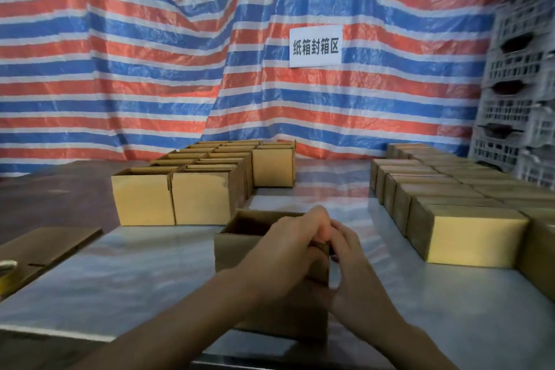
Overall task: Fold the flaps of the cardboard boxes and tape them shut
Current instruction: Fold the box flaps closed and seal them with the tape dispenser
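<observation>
At near centre of grey metal table (135, 264), pinched right flap of open brown cardboard box (232, 252) with curled left hand (282, 252) and right hand (353, 258); apparently mid-fold, needing flaps flattened before taping.

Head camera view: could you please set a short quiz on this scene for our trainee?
1. True or false: the box that the left hand and right hand hold is already taped shut.
2. Where do the closed boxes stand? A, on the person's left; B, on the person's right; C, on the floor.
3. What hangs on the striped tarp?
Key: 1 false, its top shows open. 2 B. 3 a white sign.
</observation>
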